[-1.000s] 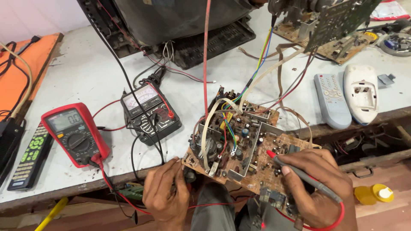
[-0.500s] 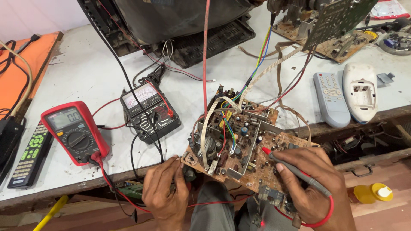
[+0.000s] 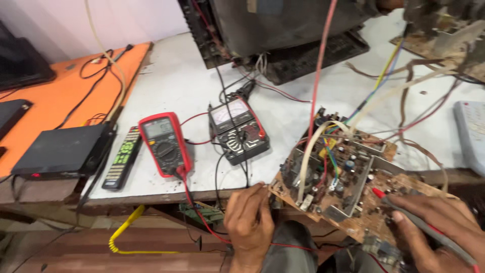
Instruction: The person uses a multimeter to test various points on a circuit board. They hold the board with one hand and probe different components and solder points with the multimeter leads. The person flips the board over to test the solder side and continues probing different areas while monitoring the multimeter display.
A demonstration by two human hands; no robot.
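Observation:
A brown circuit board (image 3: 353, 187) crowded with parts and coloured wires juts over the table's front edge. My right hand (image 3: 439, 227) grips a grey test probe (image 3: 414, 217) whose red tip touches the board near its right side. My left hand (image 3: 250, 220) is closed at the board's left corner, pinching something small that I cannot make out. A red digital multimeter (image 3: 164, 144) lies on the white table (image 3: 177, 86), its red lead running down toward my hands. A black analogue meter (image 3: 238, 130) lies beside it.
A dark television chassis (image 3: 283, 30) stands at the back. A black remote (image 3: 121, 156) and a black box (image 3: 63, 149) lie at left near an orange surface (image 3: 55, 96). A pale remote (image 3: 472, 131) shows at the right edge. A yellow coiled cable (image 3: 126, 227) hangs below.
The view has swung left, bringing the orange surface and black box into sight. My hands stay on the board, the probe tip shifting only slightly.

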